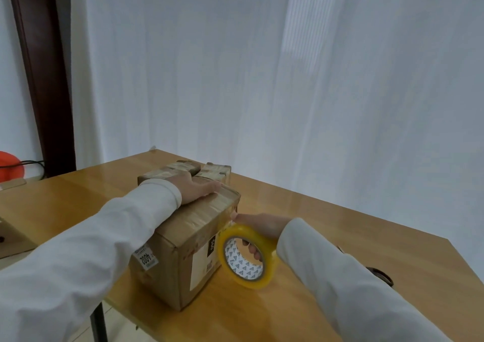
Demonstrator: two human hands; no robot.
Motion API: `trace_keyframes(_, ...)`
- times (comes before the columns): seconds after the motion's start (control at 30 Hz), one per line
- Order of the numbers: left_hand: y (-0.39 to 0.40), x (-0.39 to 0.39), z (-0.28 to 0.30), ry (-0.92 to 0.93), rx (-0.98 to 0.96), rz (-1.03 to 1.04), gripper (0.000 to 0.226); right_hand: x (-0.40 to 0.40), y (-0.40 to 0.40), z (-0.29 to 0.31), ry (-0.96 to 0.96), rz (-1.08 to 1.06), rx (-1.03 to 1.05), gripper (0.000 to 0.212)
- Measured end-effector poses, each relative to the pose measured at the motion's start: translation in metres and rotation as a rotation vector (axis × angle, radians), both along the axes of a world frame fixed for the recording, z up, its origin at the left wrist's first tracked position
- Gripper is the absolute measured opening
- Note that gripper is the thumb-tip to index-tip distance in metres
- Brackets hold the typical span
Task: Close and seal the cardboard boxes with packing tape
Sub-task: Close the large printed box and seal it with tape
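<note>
— Why was the left hand [197,188] flat on the cardboard box [183,239] near the surface's [327,237] left edge?
— Probably pinning its flaps, while the right hand [262,228] gripped the packing tape roll [247,256] against the box's side.

Brown cardboard box [183,239], yellow tape roll [247,256] (white core, grey triangles), honey-toned table [327,237], white sleeves [86,250]
</note>
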State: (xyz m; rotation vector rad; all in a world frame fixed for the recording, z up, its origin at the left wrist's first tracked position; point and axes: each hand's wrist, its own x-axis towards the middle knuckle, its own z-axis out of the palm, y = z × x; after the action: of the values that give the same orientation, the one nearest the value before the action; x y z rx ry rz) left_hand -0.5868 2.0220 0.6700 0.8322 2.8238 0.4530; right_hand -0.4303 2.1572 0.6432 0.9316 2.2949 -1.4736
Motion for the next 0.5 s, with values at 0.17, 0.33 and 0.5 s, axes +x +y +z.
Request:
trace_keyframes(0.17, 0.008, 0.029, -0.001, 0.156, -0.166, -0.010, 0.124, 0.004, -0.001, 0.001, -0.007, 0.024, -0.017, 0.055)
trace_keyframes(0.33, 0.015, 0.033, 0.008, -0.020, -0.300, -0.053, 0.132, -0.001, -0.002, 0.000, 0.002, 0.026, -0.028, 0.050)
trace_keyframes(0.5, 0.020, 0.023, 0.018, -0.019, -0.239, -0.077, 0.099, 0.015, 0.011, -0.006, 0.142, 0.091, -0.190, 0.048)
